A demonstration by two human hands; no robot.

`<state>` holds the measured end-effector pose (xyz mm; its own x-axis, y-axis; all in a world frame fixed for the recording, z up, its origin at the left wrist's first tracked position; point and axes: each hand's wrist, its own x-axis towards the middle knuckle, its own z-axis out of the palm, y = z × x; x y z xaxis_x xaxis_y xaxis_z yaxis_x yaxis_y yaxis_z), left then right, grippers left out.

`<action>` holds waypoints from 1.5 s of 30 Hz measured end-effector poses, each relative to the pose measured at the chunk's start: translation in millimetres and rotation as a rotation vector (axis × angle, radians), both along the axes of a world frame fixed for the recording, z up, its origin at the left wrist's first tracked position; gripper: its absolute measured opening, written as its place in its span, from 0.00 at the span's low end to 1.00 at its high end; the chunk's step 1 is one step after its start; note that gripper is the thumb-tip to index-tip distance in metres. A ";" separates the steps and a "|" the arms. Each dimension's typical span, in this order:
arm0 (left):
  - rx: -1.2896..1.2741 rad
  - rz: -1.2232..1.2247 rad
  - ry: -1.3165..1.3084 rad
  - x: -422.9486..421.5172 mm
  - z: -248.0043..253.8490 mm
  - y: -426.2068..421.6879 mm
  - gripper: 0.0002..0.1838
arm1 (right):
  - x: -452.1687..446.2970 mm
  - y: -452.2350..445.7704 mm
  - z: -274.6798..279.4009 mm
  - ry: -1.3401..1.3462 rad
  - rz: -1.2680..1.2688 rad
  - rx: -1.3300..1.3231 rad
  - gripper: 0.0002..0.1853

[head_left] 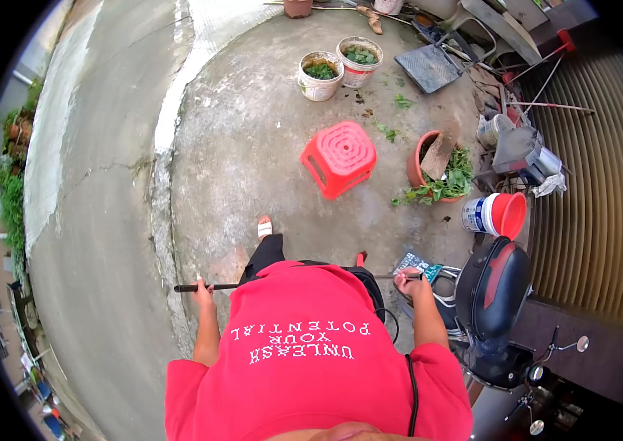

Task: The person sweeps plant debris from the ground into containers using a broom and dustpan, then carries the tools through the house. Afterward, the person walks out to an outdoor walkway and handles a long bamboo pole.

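My left hand (204,293) is closed around a dark pole (225,286), its black end sticking out to the left. Out to the right, my right hand (408,282) grips a thin pole with a dark end (415,276). The red shirt (304,331) hides the stretch between the hands, so I cannot tell whether this is one pole or two. Both hands are at about waist height, well apart. Ahead of me a red plastic stool (339,159) stands on the concrete.
Two white buckets with plants (320,76) stand ahead. To the right are a planter (418,165) with leaves and a board, a red-and-white bucket (499,214), and a parked scooter (491,294) close to my right arm. A corrugated shutter (583,176) lies beyond.
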<state>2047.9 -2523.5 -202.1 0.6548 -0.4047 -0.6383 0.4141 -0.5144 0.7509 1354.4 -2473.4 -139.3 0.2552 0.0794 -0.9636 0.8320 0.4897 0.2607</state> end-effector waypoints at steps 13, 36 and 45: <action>-0.039 -0.317 -0.046 27.2 -20.7 -318.6 0.14 | 79.6 -220.6 87.5 0.618 0.213 -0.180 0.06; -0.262 -0.651 0.019 -87.2 12.7 -881.8 0.11 | 71.7 -672.7 95.9 0.658 0.168 -0.342 0.05; -0.213 -0.855 0.056 -178.7 5.9 -1056.9 0.13 | 67.0 -746.6 117.5 0.916 0.244 -0.236 0.06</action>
